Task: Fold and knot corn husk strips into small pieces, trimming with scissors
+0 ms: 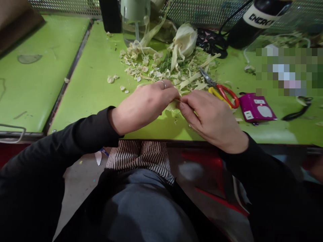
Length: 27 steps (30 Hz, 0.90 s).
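Note:
My left hand (145,106) and my right hand (210,119) meet over the near part of a green table (88,90). Both are closed, fingertips pinched together on a thin pale leaf strip (176,102) between them. A ring shows on my left hand. Just beyond my hands lies a heap of pale leaf strips and cut scraps (164,69). A bundled pale husk (185,40) lies behind the heap. Scissors with red and yellow handles (222,92) lie just right of my right hand.
A magenta device (256,108) lies right of the scissors, a black cord (296,112) beyond it. A black bottle (254,23), a clear jar (135,20) and a mesh fence stand at the back. A second green table (32,74) is left.

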Each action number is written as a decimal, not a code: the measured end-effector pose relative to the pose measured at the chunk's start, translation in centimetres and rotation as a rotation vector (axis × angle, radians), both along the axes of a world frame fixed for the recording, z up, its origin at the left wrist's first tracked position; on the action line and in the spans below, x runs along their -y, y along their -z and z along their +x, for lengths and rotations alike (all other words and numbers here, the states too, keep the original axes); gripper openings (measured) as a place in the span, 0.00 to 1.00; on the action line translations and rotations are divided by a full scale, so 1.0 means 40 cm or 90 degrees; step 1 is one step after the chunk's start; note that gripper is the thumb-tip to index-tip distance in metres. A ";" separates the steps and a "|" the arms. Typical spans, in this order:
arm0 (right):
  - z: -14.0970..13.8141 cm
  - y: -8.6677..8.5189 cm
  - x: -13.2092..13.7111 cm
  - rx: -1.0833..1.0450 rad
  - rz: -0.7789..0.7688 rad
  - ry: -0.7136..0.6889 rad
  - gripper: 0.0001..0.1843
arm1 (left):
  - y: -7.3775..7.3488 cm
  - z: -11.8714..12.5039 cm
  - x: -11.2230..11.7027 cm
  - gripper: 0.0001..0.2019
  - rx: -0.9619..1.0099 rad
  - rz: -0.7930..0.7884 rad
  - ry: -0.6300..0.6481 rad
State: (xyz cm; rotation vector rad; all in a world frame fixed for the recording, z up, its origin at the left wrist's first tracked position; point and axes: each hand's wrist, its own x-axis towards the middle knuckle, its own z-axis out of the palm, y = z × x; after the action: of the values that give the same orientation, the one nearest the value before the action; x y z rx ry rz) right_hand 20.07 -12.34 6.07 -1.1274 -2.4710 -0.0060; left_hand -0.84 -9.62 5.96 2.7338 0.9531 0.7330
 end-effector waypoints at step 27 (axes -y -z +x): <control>0.006 0.028 0.016 -0.371 -0.184 0.124 0.14 | 0.001 0.002 0.022 0.04 0.313 -0.385 -0.016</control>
State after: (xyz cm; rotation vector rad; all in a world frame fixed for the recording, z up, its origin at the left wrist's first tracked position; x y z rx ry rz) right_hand 20.32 -12.98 4.95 -1.2630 -1.8756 0.5568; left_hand -0.77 -10.51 5.93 1.9068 0.9030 0.8856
